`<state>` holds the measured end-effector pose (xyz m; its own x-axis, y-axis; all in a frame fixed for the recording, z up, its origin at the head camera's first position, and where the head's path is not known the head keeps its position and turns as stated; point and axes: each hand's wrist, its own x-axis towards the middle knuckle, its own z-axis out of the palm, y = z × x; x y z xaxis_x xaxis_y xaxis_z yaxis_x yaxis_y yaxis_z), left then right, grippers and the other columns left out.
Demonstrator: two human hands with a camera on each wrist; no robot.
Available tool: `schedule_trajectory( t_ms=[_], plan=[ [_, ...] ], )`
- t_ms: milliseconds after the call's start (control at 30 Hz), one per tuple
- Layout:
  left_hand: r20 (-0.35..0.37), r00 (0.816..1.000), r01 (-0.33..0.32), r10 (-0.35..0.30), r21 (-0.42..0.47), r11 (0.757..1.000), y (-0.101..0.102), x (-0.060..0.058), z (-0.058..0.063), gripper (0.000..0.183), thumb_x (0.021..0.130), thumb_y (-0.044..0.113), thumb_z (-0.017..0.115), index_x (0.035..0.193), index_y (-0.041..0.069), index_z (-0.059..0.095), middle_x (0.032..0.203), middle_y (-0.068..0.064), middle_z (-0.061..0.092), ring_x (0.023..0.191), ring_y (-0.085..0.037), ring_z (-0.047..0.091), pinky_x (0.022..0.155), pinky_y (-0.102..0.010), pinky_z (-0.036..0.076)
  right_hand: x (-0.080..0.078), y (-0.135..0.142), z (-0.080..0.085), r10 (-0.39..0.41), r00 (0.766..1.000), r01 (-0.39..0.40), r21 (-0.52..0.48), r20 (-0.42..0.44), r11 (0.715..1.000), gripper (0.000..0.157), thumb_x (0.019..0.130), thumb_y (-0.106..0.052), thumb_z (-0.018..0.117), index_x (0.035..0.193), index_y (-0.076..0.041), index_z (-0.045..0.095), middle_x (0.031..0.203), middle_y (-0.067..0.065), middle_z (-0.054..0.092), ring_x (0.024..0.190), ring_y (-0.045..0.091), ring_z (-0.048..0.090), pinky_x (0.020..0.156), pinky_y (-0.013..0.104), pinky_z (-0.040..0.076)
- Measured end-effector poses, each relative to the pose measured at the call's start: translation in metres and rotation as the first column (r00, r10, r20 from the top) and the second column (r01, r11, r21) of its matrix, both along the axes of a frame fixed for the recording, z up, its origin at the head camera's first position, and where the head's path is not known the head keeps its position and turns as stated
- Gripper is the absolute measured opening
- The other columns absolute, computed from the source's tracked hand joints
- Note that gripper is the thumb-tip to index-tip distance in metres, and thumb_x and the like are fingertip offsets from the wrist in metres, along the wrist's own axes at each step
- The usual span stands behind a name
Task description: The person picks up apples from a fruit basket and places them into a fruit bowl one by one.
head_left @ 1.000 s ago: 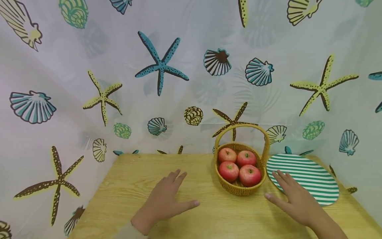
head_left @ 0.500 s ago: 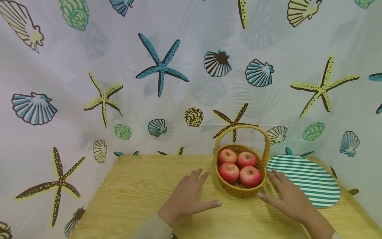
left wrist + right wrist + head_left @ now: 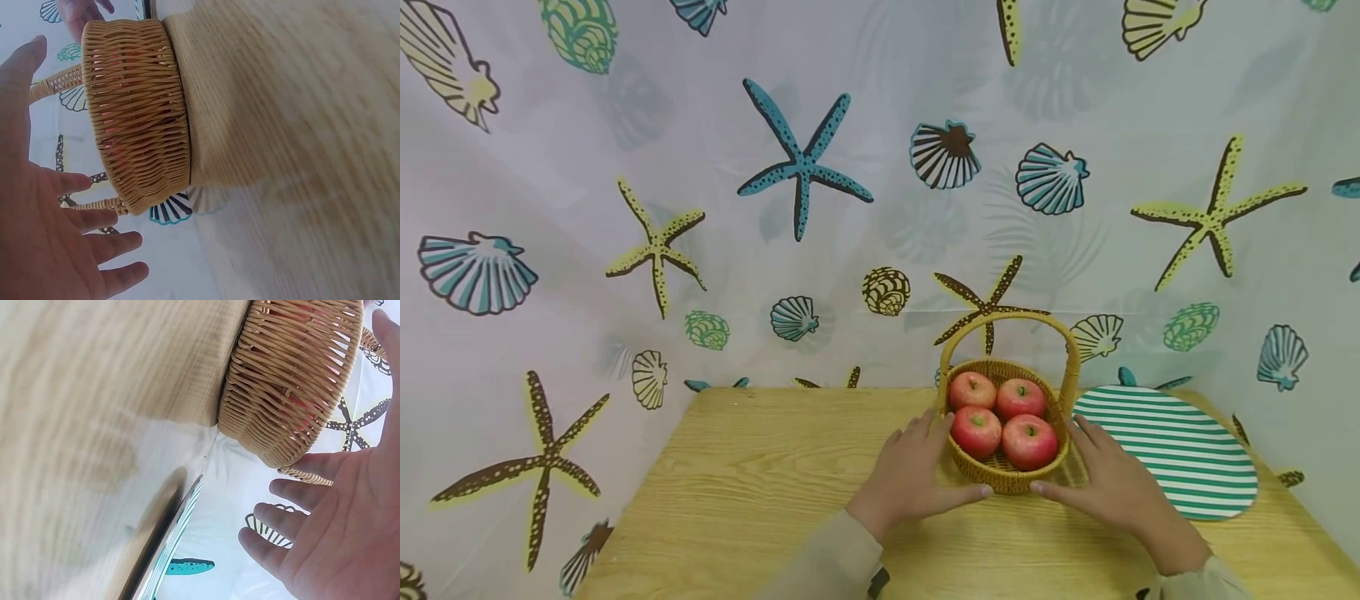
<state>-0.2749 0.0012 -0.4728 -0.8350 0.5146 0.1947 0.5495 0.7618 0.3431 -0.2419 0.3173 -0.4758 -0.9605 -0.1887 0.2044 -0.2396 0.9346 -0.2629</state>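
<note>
Near the back edge of the bench (image 3: 760,467), the basket (image 3: 1000,479) of four apples (image 3: 976,432) is flanked by left hand (image 3: 912,477) and right hand (image 3: 1116,485); fingers spread, nothing gripped.

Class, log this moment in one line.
left hand: beside basket; right hand: beside basket; contact: unclear; apples: four, in basket; basket: upright on table

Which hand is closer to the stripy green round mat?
The right. The right hand is beside the green-striped mat, at its basket side. The left hand is across the basket, on the side away from the mat.
</note>
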Motion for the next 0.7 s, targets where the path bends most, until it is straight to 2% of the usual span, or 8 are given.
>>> schedule_trajectory(
  t_ms=[333, 500, 700],
  plan=[
    [-0.002, 0.998, -0.069, 0.069, -0.059, 0.996, 0.018, -0.014, -0.002, 0.124, 0.084, 0.097, 0.044, 0.17, 0.011, 0.024, 0.171, -0.021, 0.034, 0.152, -0.045, 0.044, 0.119, -0.065, 0.04, -0.009, -0.005, 0.001, 0.009, 1.0, -0.009, -0.013, -0.019, 1.0, 0.117, 0.083, -0.078, 0.073, 0.162, 0.002, 0.039, 0.164, 0.033, 0.039, 0.147, 0.057, 0.041, 0.104, 0.074, 0.047],
    [-0.042, 0.994, -0.104, 0.101, -0.086, 0.991, 0.026, -0.019, -0.004, 0.127, 0.083, 0.098, 0.044, 0.169, 0.006, 0.027, 0.168, -0.021, 0.039, 0.149, -0.043, 0.048, 0.118, -0.062, 0.043, -0.016, -0.006, 0.0, 0.007, 1.0, -0.008, -0.01, -0.03, 1.0, 0.12, 0.082, -0.08, 0.072, 0.163, 0.002, 0.037, 0.162, 0.035, 0.041, 0.144, 0.058, 0.044, 0.103, 0.074, 0.048],
    [-0.04, 0.99, -0.136, 0.132, -0.101, 0.986, 0.035, -0.023, -0.005, 0.128, 0.083, 0.099, 0.04, 0.167, 0.004, 0.03, 0.168, -0.023, 0.039, 0.15, -0.043, 0.048, 0.119, -0.061, 0.043, -0.023, -0.005, -0.001, -0.004, 1.0, 0.004, -0.003, 0.003, 1.0, 0.122, 0.082, -0.082, 0.07, 0.165, 0.001, 0.034, 0.161, 0.036, 0.041, 0.14, 0.061, 0.048, 0.1, 0.075, 0.049]
  ],
)
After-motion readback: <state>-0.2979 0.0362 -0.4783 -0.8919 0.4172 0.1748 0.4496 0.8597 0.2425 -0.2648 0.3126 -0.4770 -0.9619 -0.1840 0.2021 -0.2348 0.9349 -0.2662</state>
